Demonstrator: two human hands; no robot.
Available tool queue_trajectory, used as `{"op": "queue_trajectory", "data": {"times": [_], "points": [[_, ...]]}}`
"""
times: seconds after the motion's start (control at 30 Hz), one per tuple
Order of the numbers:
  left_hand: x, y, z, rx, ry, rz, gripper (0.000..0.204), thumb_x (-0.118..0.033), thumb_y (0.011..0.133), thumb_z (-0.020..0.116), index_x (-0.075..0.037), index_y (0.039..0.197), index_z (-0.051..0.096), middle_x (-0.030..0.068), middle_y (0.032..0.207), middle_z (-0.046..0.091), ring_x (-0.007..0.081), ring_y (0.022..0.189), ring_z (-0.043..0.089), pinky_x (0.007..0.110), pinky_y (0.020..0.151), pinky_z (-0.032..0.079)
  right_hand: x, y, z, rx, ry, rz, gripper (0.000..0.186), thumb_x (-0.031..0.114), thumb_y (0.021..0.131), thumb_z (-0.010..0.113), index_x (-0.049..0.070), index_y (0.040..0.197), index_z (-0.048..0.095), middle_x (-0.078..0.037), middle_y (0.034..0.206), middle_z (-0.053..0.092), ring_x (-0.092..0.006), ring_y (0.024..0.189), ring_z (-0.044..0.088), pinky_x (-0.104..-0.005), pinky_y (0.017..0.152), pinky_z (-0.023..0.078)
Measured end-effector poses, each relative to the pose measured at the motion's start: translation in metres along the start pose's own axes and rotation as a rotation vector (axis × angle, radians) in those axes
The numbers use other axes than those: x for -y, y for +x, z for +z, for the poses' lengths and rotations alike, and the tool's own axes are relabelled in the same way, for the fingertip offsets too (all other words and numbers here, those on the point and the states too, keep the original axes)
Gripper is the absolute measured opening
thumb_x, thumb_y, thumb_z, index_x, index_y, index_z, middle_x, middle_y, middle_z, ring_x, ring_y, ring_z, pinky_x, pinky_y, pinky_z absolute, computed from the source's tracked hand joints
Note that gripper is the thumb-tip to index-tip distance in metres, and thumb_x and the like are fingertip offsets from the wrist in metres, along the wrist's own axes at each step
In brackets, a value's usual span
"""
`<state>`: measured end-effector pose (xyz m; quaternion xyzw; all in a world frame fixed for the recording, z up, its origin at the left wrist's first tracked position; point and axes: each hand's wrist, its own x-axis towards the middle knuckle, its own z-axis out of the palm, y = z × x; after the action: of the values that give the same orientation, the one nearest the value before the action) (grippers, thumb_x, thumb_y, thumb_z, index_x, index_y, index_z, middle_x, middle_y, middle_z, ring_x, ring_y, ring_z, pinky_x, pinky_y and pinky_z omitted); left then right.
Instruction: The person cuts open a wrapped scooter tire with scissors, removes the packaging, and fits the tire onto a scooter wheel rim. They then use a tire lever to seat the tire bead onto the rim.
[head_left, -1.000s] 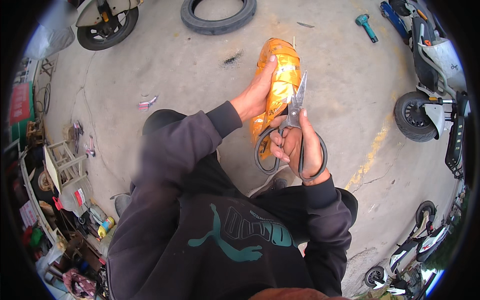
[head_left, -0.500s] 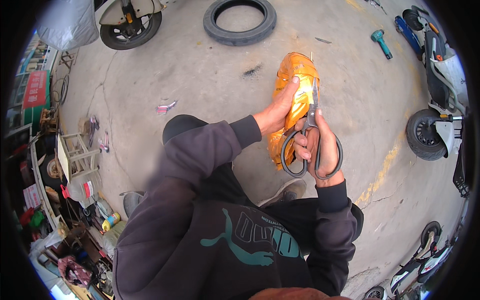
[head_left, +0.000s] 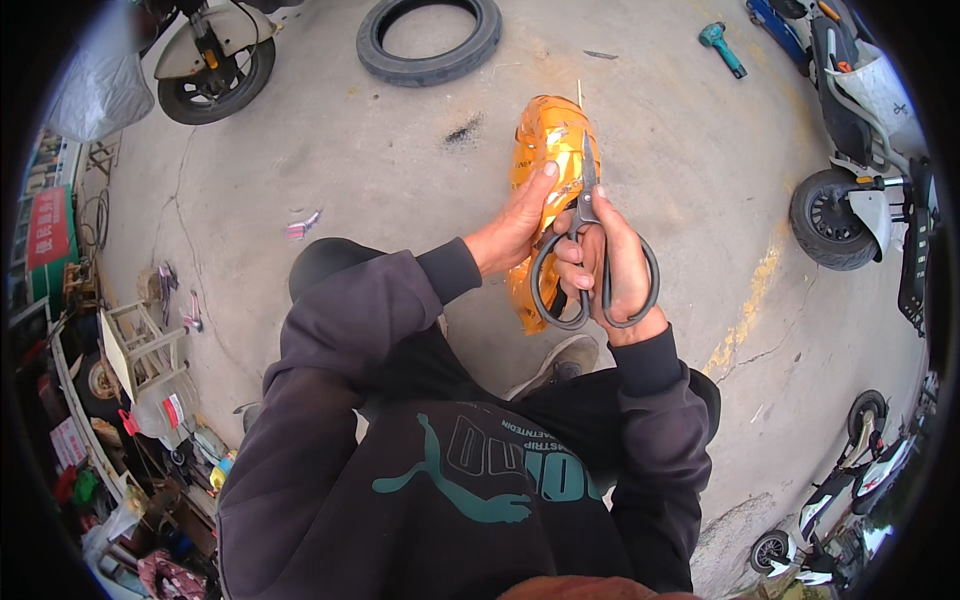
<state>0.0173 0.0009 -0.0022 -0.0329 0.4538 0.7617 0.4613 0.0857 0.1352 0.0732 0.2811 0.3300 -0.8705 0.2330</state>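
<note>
An orange, shiny foil-wrapped bundle [head_left: 535, 140], long and bulky, is held up above the concrete floor in front of me. My left hand [head_left: 517, 220] grips it along its left side, thumb lying on top of the wrapping. In my right hand [head_left: 622, 265] is a pair of black-handled scissors [head_left: 587, 210], blades pointing away from me along the bundle's right edge. The fingers of that hand are curled between the two big handle loops. Whether the blades bite into the foil I cannot tell. A dark part shows beneath the wrapping near the handles.
A loose tire [head_left: 430, 75] lies on the floor [head_left: 330, 170] ahead, a teal power tool [head_left: 722, 50] to its right. Scooters stand around, one front wheel [head_left: 835, 218] at right, another [head_left: 217, 85] far left. A small stool [head_left: 145, 340] stands among clutter at left.
The whole view has shifted, so the floor things and both hands sit further left. The grip on the bundle and the scissors looks the same.
</note>
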Motion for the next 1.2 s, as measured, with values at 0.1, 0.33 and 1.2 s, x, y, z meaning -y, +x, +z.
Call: {"op": "queue_trajectory", "data": {"times": [0.1,0.33,1.2], "points": [[0.011,-0.010,-0.003,0.042,-0.027,-0.031,0.070,-0.070,0.100,0.043,-0.009,0.134,0.050,-0.0007,0.091,0.057,0.0055,0.069,0.046,0.020,0.060,0.039,-0.009,-0.012,0.000,-0.043,-0.024,0.021,0.059,0.061,0.106,0.033,0.007,0.103,0.056,0.000,0.070,0.045,-0.0096,0.046,0.040,-0.0234,0.042,0.027],[-0.001,0.026,-0.018,0.102,-0.231,-0.054,0.077,-0.070,0.102,0.030,-0.009,0.145,0.046,0.0085,0.128,0.061,0.0180,0.113,0.062,0.037,0.099,0.052,-0.038,-0.032,0.008,-0.018,-0.027,0.017,0.065,0.061,0.106,0.029,0.002,0.110,0.056,-0.004,0.076,0.048,-0.0152,0.055,0.047,-0.0237,0.043,0.027],[-0.012,0.007,0.008,0.056,0.046,-0.038,0.068,-0.070,0.098,0.047,-0.012,0.135,0.048,0.0007,0.104,0.059,0.0100,0.091,0.063,0.027,0.079,0.056,0.009,-0.010,-0.012,0.097,0.078,-0.039,0.065,0.059,0.107,0.028,0.002,0.115,0.058,-0.005,0.083,0.051,-0.0155,0.066,0.051,-0.0210,0.044,0.032]]}}
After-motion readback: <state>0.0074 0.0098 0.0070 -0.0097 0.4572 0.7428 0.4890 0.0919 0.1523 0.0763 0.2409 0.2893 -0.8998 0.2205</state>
